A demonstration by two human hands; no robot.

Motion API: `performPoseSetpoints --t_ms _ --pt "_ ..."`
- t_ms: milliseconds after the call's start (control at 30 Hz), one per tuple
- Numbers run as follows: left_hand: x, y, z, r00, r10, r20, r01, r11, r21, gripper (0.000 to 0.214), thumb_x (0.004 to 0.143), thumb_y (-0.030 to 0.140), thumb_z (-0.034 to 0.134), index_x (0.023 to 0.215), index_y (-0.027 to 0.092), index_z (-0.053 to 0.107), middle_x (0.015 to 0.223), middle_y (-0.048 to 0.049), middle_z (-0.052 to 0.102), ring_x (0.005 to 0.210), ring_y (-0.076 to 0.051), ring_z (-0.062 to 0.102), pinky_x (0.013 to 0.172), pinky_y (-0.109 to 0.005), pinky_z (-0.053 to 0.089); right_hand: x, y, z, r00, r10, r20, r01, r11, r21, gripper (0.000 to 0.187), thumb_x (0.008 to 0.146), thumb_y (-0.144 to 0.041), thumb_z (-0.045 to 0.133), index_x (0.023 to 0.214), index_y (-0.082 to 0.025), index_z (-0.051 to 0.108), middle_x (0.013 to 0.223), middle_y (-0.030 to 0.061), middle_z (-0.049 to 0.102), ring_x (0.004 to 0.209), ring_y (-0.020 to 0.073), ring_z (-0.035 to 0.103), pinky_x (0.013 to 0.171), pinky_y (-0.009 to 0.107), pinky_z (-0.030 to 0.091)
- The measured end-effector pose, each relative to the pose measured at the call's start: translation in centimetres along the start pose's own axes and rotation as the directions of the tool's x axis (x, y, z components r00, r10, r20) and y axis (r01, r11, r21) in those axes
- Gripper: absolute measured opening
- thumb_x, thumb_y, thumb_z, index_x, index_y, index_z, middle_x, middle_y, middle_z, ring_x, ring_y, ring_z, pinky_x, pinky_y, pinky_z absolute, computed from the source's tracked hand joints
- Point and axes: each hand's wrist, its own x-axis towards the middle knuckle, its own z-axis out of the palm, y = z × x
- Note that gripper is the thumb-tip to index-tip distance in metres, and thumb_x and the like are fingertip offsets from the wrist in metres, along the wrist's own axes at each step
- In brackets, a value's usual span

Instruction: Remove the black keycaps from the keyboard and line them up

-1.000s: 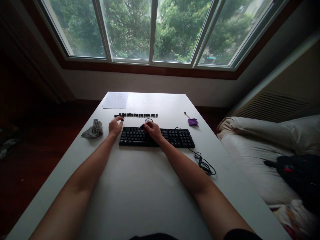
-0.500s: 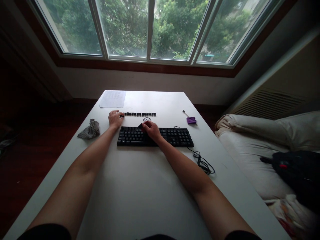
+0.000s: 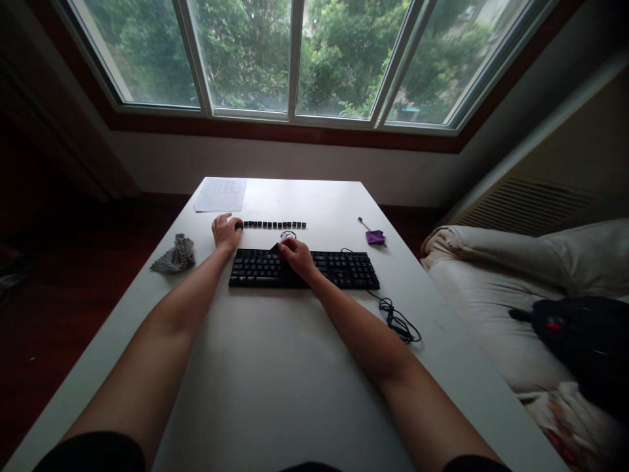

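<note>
A row of small black keycaps (image 3: 275, 225) lies on the white table behind the black keyboard (image 3: 265, 282). At the row's left end my left hand (image 3: 226, 233) has its fingers closed around a dark keycap (image 3: 239, 225). Over the keyboard's top edge, my right hand (image 3: 297, 255) pinches a small, flat black piece (image 3: 274, 248); its exact kind is too small to tell. Just behind that hand rests a ring-shaped wire tool (image 3: 288, 235), partly covered by the fingers.
A grey crumpled cloth (image 3: 175, 255) lies left of the keyboard. Paper sheets (image 3: 221, 195) are at the far left corner. On the right are a small brush (image 3: 363, 224), a purple cloth (image 3: 375, 237) and a coiled black cable (image 3: 400, 324). A sofa (image 3: 472, 295) stands beyond the table's right edge.
The view has shifted very slightly. Both hands stay in nearly the same places, and no object has visibly been moved.
</note>
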Motion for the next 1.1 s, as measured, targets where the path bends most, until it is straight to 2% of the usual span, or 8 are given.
performPoseSetpoints --t_ms 367,467,633,700,767,867,967,1100 --pt "-0.7 1.0 -0.8 1.0 0.003 -0.02 -0.002 1.0 0.015 0.011 0.083 0.018 0.061 0.088 0.022 0.07 0.134 -0.0118 0.059 0.132 -0.035 0.043 0.113 -0.052 0.035 0.1 0.4 0.1 1.0 -0.024 0.004 0.024 0.999 0.045 0.03 0.09 -0.05 0.062 0.086 -0.021 0.064 0.071 0.0012 0.069 0.067 0.019 0.071 0.066 0.03 0.056" --pt "-1.4 1.5 -1.4 1.0 -0.006 0.003 0.006 0.999 -0.039 0.011 0.083 0.02 0.062 0.088 0.022 0.071 0.129 -0.012 0.062 0.129 -0.034 0.047 0.112 -0.051 0.036 0.3 0.3 0.0 1.0 -0.02 -0.017 0.022 0.997 0.075 0.03 0.09 -0.051 0.061 0.089 -0.021 0.062 0.072 0.0002 0.067 0.067 0.0181 0.071 0.063 0.029 0.056" --pt "-3.9 2.0 -2.9 0.998 -0.004 0.06 0.018 0.973 -0.229 0.013 0.084 0.022 0.058 0.088 0.023 0.07 0.118 -0.0077 0.07 0.122 -0.03 0.056 0.113 -0.05 0.038 0.8 -0.1 -0.1 0.997 -0.014 -0.079 0.026 0.987 0.156 0.032 0.092 -0.054 0.055 0.099 -0.023 0.057 0.091 0.0018 0.068 0.071 0.0167 0.071 0.057 0.026 0.056" --pt "-4.9 2.3 -3.4 0.991 -0.005 0.137 0.057 0.924 -0.378 0.015 0.084 0.025 0.057 0.09 0.023 0.071 0.115 -0.0062 0.073 0.117 -0.028 0.061 0.107 -0.048 0.045 0.7 -0.4 0.0 0.996 -0.04 -0.078 0.048 0.993 0.107 0.03 0.092 -0.053 0.056 0.099 -0.024 0.058 0.091 0.0022 0.069 0.072 0.0174 0.071 0.058 0.027 0.056" --pt "-5.7 2.5 -3.8 0.968 0.002 0.253 0.137 0.835 -0.533 0.019 0.084 0.031 0.056 0.091 0.022 0.071 0.108 -0.0063 0.075 0.107 -0.027 0.065 0.097 -0.043 0.051 0.5 -0.8 0.1 0.994 -0.073 -0.087 0.073 0.997 0.001 0.027 0.093 -0.05 0.056 0.098 -0.024 0.06 0.088 0.0021 0.071 0.072 0.0179 0.071 0.063 0.028 0.056" --pt "-6.1 2.9 -4.2 0.93 0.049 0.364 0.22 0.719 -0.66 0.022 0.081 0.035 0.059 0.09 0.02 0.072 0.098 -0.0068 0.075 0.095 -0.025 0.068 0.091 -0.04 0.053 0.1 -1.7 0.4 0.987 -0.128 -0.1 0.111 0.981 -0.161 0.022 0.096 -0.045 0.055 0.1 -0.025 0.064 0.085 0.0022 0.073 0.072 0.0188 0.071 0.071 0.031 0.056" --pt "-6.0 3.2 -4.4 0.917 0.1 0.386 0.216 0.689 -0.692 0.022 0.079 0.035 0.062 0.089 0.019 0.073 0.097 -0.0065 0.075 0.094 -0.024 0.068 0.092 -0.039 0.053 0.3 -2.6 0.7 0.984 -0.155 -0.087 0.128 0.958 -0.257 0.019 0.097 -0.042 0.056 0.1 -0.026 0.067 0.084 0.0018 0.073 0.071 0.0196 0.071 0.073 0.032 0.054" --pt "-5.9 3.2 -4.5 0.915 0.121 0.386 0.199 0.696 -0.69 0.022 0.079 0.035 0.061 0.09 0.019 0.074 0.097 -0.0061 0.076 0.095 -0.024 0.069 0.094 -0.039 0.052 1.3 -2.6 1.1 0.992 -0.12 -0.038 0.104 0.95 -0.295 0.018 0.097 -0.041 0.058 0.098 -0.027 0.07 0.078 -0.0001 0.072 0.067 0.0188 0.07 0.07 0.03 0.051"
